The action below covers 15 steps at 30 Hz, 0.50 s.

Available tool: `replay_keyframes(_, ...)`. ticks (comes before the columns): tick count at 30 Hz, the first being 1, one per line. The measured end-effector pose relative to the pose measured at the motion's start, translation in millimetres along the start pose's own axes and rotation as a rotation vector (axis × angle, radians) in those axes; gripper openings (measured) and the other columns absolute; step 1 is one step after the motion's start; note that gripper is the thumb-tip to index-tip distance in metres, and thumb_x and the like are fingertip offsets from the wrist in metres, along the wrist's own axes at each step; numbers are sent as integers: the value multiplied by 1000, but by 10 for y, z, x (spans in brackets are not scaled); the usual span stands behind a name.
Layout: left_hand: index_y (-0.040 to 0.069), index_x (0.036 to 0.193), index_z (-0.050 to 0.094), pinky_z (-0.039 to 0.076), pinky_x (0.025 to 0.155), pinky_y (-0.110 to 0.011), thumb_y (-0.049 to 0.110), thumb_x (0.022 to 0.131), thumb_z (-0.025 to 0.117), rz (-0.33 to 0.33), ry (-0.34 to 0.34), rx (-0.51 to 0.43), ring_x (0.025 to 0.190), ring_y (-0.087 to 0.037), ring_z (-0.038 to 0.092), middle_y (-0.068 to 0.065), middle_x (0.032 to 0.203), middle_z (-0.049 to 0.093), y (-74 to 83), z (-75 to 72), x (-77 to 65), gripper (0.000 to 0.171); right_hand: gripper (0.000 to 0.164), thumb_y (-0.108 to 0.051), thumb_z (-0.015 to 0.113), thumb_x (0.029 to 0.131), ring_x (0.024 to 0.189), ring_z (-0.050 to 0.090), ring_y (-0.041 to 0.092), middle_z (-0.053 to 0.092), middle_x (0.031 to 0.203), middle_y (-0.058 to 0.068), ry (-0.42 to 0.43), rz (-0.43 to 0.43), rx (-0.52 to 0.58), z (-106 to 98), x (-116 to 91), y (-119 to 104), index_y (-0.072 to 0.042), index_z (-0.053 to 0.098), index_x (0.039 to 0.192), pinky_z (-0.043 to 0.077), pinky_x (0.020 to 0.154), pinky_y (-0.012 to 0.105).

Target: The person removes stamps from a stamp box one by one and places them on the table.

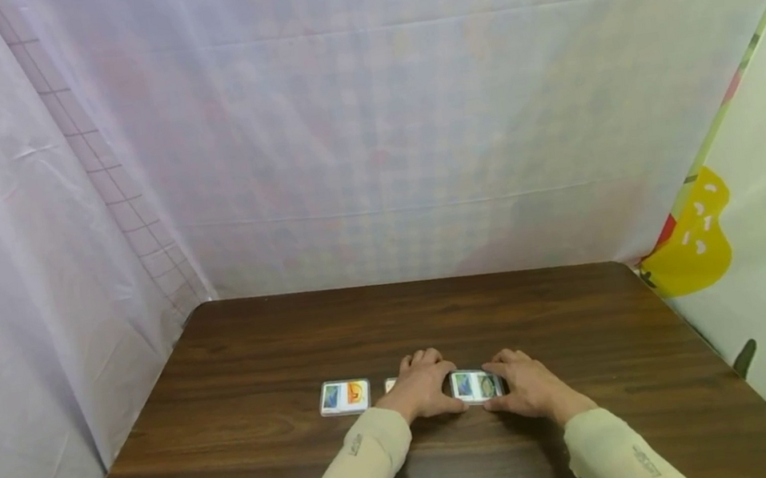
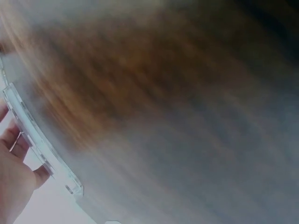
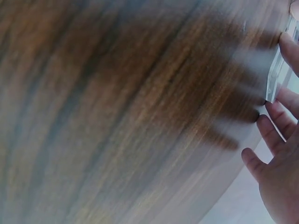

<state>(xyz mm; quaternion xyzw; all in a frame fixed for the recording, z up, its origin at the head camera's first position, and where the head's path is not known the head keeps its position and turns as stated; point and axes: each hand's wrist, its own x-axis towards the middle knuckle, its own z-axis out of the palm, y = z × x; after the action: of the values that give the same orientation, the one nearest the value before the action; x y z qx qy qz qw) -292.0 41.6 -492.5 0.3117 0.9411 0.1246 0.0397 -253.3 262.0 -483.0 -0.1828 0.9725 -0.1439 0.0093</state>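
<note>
A clear-edged flat plastic case (image 1: 465,386) with a printed picture card lies between the two hands in the head view. My right hand (image 1: 527,385) holds its right end, thumb at the near edge and fingers at the far edge. At its left end my left hand (image 1: 423,387) has thumb and fingertips against the corners. In the left wrist view, fingers (image 2: 41,175) touch the long side of a clear case (image 2: 44,144). The right wrist view catches fingers (image 3: 287,46) on a clear case (image 3: 275,74) at the image edge.
A similar case (image 1: 344,397) with a blue-green picture and an orange mark lies farther left on the dark wooden table (image 1: 240,371). Another case (image 1: 391,384) is mostly hidden behind the left hand. A pale curtain (image 1: 368,128) hangs behind the table's far edge.
</note>
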Motion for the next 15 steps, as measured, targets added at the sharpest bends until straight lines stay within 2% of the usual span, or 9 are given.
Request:
replay_keyframes(8,23,132,60,28,111,-50,56,80,72,-1,2,20,124,-20,42,0,129,50,37,-12,-11,62,62,-37,79,82,112,54,34,58,121,13,-2,-16,-30,7,1,13,-2,62,129,42,92,62)
replay_keyframes(15,22,132,60,27,111,-51,55,81,73,-16,1,31,124,-21,43,0,128,50,48,31,17,62,59,-37,75,86,110,55,33,57,120,14,7,-65,-78,8,-6,17,0,60,129,45,91,57)
